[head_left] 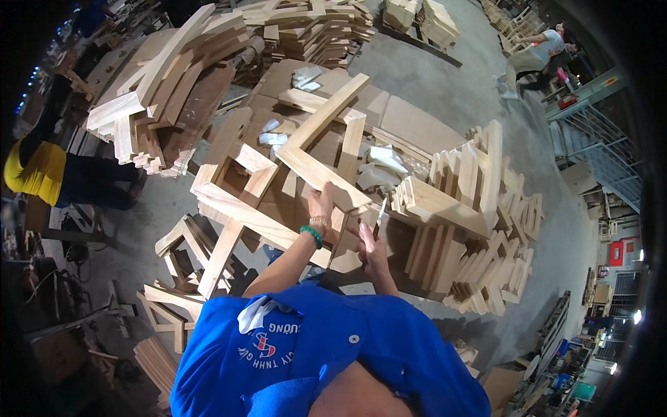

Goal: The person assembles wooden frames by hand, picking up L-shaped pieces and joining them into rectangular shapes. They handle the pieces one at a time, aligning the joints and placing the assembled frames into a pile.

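On the cardboard-covered bench (410, 121) before us, we are working at a pale wooden frame (313, 167) that is lying flat among other timber pieces. Our left hand (322, 207), wearing a green bead bracelet (312, 235) at the wrist, is pressing down on the frame's near rail, its fingers lying close together along the wood. Our right hand (367, 240) is gripping a slim metal blade (381, 219), fingers wrapped tight round its lower end, the tip pointing up toward the frame's corner. Just to our right, a stack of finished frames (479, 229) is standing on edge. Behind, a second pile (167, 97) is leaning. Far left, a person in yellow (31, 170) is bending.
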Demonstrator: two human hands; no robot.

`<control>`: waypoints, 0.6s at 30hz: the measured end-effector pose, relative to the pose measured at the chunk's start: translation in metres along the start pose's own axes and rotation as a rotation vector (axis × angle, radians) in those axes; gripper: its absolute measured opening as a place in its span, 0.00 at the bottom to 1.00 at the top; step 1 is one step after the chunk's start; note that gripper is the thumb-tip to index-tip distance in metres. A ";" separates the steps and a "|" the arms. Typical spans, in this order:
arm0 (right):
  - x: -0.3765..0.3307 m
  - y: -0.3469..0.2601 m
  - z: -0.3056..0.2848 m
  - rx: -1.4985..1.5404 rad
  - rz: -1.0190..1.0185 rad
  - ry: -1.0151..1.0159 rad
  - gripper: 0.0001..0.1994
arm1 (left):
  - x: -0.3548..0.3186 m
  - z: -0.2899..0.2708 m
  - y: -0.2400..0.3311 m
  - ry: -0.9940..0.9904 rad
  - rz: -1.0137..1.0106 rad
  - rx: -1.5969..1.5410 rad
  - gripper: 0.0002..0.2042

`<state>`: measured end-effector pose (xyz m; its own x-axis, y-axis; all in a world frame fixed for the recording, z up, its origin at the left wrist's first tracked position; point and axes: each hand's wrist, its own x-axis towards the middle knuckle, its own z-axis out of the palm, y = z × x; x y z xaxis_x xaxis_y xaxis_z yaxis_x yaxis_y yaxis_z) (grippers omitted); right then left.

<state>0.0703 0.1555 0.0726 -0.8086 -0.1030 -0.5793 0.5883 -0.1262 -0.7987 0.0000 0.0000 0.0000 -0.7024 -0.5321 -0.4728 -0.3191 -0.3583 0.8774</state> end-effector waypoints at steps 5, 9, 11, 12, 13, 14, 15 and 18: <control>0.034 0.026 0.017 0.103 -0.075 0.177 0.17 | -0.030 -0.022 0.013 -0.451 -0.169 0.196 0.19; 0.020 0.044 -0.021 0.105 -0.004 0.182 0.16 | -0.032 -0.041 0.050 -0.599 0.350 1.188 0.22; 0.010 0.050 -0.032 0.038 0.001 0.134 0.18 | -0.008 -0.055 0.049 -0.422 1.021 1.423 0.31; 0.006 0.052 -0.037 -0.001 -0.001 0.117 0.19 | 0.005 -0.052 0.050 -0.475 1.081 1.540 0.33; 0.003 0.052 -0.040 -0.033 0.007 0.118 0.19 | 0.021 -0.048 0.054 -0.525 1.147 1.660 0.34; 0.001 0.053 -0.043 -0.066 0.016 0.120 0.20 | 0.034 -0.044 0.058 -0.575 1.211 1.780 0.35; -0.002 0.051 -0.045 -0.102 0.019 0.122 0.20 | 0.051 -0.040 0.057 -0.647 1.210 1.749 0.33; -0.010 0.048 -0.050 -0.150 -0.018 0.141 0.19 | 0.081 -0.028 0.055 -0.828 1.028 1.543 0.21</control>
<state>0.1063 0.1998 0.0320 -0.8183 0.0386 -0.5736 0.5745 0.0224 -0.8182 -0.0563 -0.0842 0.0075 -0.8618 0.4966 -0.1029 0.4544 0.8462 0.2785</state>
